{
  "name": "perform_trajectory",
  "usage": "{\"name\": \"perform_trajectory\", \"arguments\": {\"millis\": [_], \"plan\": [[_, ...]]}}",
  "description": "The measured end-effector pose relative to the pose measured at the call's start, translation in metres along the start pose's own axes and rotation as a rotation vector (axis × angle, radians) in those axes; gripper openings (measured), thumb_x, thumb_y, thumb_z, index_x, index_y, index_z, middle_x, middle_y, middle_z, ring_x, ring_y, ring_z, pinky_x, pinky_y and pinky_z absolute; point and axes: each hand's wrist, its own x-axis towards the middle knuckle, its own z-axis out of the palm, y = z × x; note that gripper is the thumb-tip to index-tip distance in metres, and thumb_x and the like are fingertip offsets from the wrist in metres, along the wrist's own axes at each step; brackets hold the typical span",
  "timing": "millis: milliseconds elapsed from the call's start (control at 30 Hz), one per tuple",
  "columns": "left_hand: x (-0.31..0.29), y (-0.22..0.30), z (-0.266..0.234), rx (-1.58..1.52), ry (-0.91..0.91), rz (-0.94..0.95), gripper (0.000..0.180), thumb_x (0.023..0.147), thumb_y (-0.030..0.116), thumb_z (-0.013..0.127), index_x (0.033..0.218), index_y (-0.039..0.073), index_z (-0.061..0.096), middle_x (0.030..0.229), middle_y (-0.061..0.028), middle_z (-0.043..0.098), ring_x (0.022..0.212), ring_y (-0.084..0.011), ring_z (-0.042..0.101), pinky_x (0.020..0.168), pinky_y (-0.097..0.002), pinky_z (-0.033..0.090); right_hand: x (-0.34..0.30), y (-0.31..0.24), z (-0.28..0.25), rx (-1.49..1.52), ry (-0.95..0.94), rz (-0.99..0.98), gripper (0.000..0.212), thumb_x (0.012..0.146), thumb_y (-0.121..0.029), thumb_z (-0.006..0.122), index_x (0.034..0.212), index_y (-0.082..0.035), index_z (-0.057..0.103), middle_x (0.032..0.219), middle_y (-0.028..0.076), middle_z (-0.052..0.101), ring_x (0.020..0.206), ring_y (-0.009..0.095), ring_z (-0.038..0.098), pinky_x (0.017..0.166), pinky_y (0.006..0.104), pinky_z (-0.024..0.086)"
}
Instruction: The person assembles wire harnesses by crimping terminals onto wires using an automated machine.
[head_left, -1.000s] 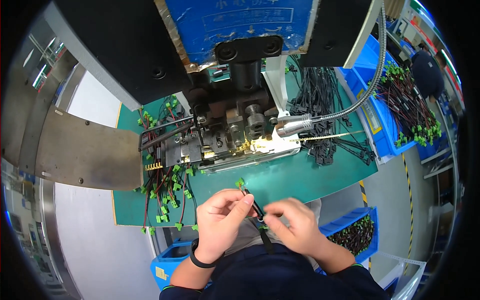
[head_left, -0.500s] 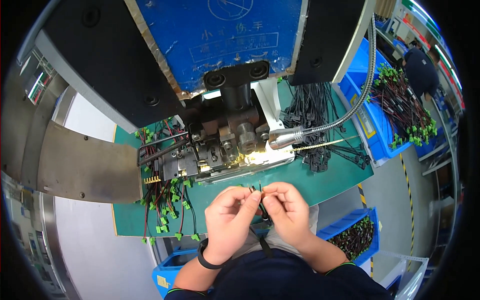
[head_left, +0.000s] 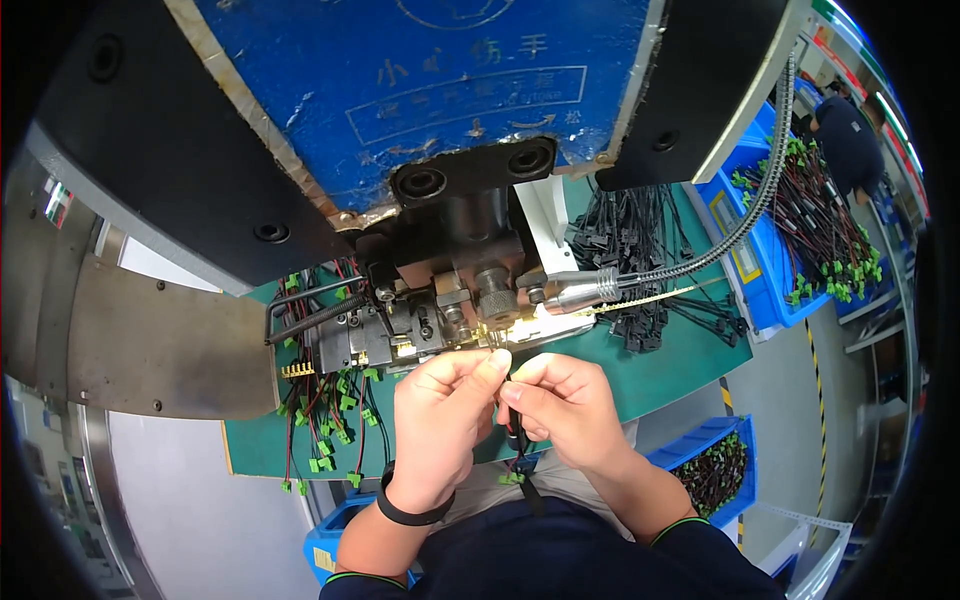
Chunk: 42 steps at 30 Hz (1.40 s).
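Green matting (head_left: 660, 378) backs both hands (head_left: 440, 412) (head_left: 568, 408), pinching a wire lead (head_left: 515, 432) that hangs between them.

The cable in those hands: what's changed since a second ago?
The left hand and right hand have both moved forward, close to the machine, holding the cable. A green connector now hangs below them; earlier, one showed beyond them. The black wire bundle and blue bin beside it stayed put.

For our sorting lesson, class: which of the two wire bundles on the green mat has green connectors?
The left bundle, with red and black wires, left of the left hand. The right bundle shows black wires and black ends.
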Motion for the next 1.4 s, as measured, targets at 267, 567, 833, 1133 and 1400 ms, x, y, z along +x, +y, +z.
{"name": "perform_trajectory", "arguments": {"millis": [267,567,833,1133,1400], "plan": [[0.007,-0.001,-0.003,-0.173,-0.065,-0.084,0.02,0.09,0.016,0.064,0.077,0.002,0.062,0.054,-0.0001,0.052,0.039,-0.0041,0.04,0.037,-0.0187,0.025,0.003,0.0,0.0,0.273,-0.032,0.061,0.008,0.091,-0.004,0.056,0.086,0.0,0.059,0.072,0.013,0.063,0.046,0.005,0.044,0.041,0.0196,0.033],[0.008,0.001,0.004,-0.252,-0.007,-0.111,0.033,0.088,0.012,0.062,0.059,0.007,0.048,0.049,0.0008,0.044,0.036,-0.0078,0.038,0.035,-0.0229,0.024,0.001,-0.004,0.005,0.269,-0.035,0.057,0.009,0.092,-0.004,0.054,0.084,0.0,0.057,0.072,0.014,0.064,0.045,0.005,0.044,0.04,0.02,0.032],[0.007,0.003,0.005,-0.277,-0.006,-0.126,0.035,0.088,0.012,0.061,0.057,0.008,0.045,0.047,0.0008,0.042,0.035,-0.0077,0.036,0.035,-0.0233,0.025,0.0,-0.005,0.005,0.282,-0.026,0.071,0.009,0.092,-0.004,0.055,0.085,0.0,0.057,0.071,0.013,0.063,0.045,0.006,0.045,0.041,0.0204,0.033],[0.006,0.001,0.006,-0.292,0.004,-0.119,0.035,0.088,0.011,0.061,0.058,0.008,0.045,0.048,0.0011,0.043,0.035,-0.0071,0.036,0.035,-0.0227,0.027,0.0,-0.005,0.005,0.251,-0.015,0.062,0.01,0.092,-0.005,0.056,0.084,0.0,0.058,0.07,0.012,0.063,0.045,0.005,0.044,0.041,0.0205,0.034],[0.003,-0.004,0.004,-0.268,-0.022,-0.03,0.022,0.088,0.009,0.064,0.068,0.004,0.055,0.054,0.0016,0.048,0.041,-0.0052,0.04,0.038,-0.0217,0.027,-0.011,0.016,0.002,-0.052,0.04,-0.241,0.017,0.092,-0.008,0.059,0.102,-0.001,0.047,0.085,0.006,0.06,0.066,0.007,0.053,0.062,0.0219,0.045]]}}
